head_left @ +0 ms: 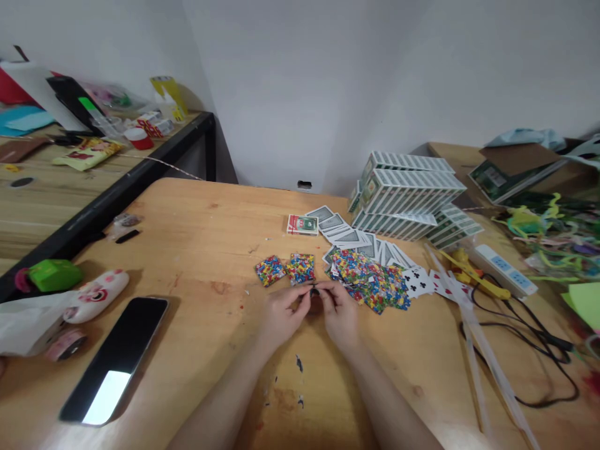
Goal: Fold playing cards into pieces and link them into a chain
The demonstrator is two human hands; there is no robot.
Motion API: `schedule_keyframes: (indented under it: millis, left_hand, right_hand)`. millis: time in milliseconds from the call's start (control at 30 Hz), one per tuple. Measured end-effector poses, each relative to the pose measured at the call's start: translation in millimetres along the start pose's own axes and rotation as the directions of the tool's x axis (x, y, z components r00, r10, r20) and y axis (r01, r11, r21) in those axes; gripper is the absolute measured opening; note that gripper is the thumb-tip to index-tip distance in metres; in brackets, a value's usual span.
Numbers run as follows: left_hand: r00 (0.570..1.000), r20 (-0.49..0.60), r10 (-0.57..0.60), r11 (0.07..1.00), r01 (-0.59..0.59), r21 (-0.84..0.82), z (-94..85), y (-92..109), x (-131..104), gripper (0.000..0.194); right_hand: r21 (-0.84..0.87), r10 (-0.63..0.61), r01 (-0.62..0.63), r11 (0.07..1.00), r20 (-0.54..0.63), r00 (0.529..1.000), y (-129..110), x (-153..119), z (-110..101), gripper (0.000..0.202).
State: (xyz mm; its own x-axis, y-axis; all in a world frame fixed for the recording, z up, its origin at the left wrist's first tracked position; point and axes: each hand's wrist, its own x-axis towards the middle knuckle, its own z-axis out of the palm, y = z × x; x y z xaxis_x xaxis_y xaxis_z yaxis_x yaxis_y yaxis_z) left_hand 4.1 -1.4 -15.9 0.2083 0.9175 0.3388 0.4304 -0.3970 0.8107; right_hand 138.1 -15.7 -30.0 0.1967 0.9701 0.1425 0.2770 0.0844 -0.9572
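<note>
- Left hand and right hand meet over the table, fingertips pinching a small dark piece.
- Just beyond: two colourful squares side by side.
- Right of them, a heap of similar squares overlaps spread cards.
- Card box lies beside the cards, near stacked cartons.
- Phone lies at left, screen up.
- Far right: glue gun beside a power strip.
</note>
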Motion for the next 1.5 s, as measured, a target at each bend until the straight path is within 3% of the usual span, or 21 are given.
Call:
schedule_keyframes:
  millis: [233,433,567,667,800,933,1033,1300,1500]
  left_hand:
    - [1.000,0.015,0.004,0.999,-0.004,0.035,-0.8,-2,-1,0.024]
    - [0.992,0.121,0.037,0.996,-0.045,0.071,-8.6,-4,-1,0.031]
    - [0.986,0.167,0.028,0.993,-0.047,0.108,-11.2,-6,-2,0.037]
    - [0.989,0.150,0.010,0.992,-0.029,0.122,-9.2,-6,-3,0.039]
    - [0.996,0.082,-0.040,0.997,0.035,0.066,-4.1,-7,-3,0.034]
    - [0.990,0.087,-0.108,0.993,0.112,-0.045,0.0,-8,-1,0.030]
    - [0.985,0.100,-0.138,0.986,0.147,-0.082,2.2,-7,-1,0.030]
    - [0.982,0.051,-0.181,0.978,0.185,-0.097,1.2,-4,2,0.026]
    - [0.991,0.007,-0.132,0.989,0.132,-0.067,-7.3,-3,7,0.023]
  right_hand:
    - [-0.034,-0.004,0.004,0.999,-0.007,1.000,-4,-1,1,0.011]
    - [-0.112,-0.075,0.069,0.991,-0.055,0.996,-3,2,-2,0.011]
    - [-0.043,0.043,-0.049,0.998,-0.140,0.989,5,8,-3,0.013]
    - [-0.007,0.097,-0.099,0.995,-0.118,0.988,11,10,-3,0.017]
    - [-0.060,-0.001,-0.004,0.998,-0.078,0.997,6,8,-2,0.017]
    - [-0.322,-0.205,0.163,0.933,-0.102,0.973,-4,6,-1,0.018]
    - [-0.436,-0.296,0.217,0.873,-0.121,0.948,-7,4,0,0.019]
    - [-0.490,-0.298,0.212,0.846,-0.104,0.949,-7,-1,4,0.024]
    - [-0.394,-0.229,0.186,0.900,-0.065,0.971,-7,-1,4,0.021]
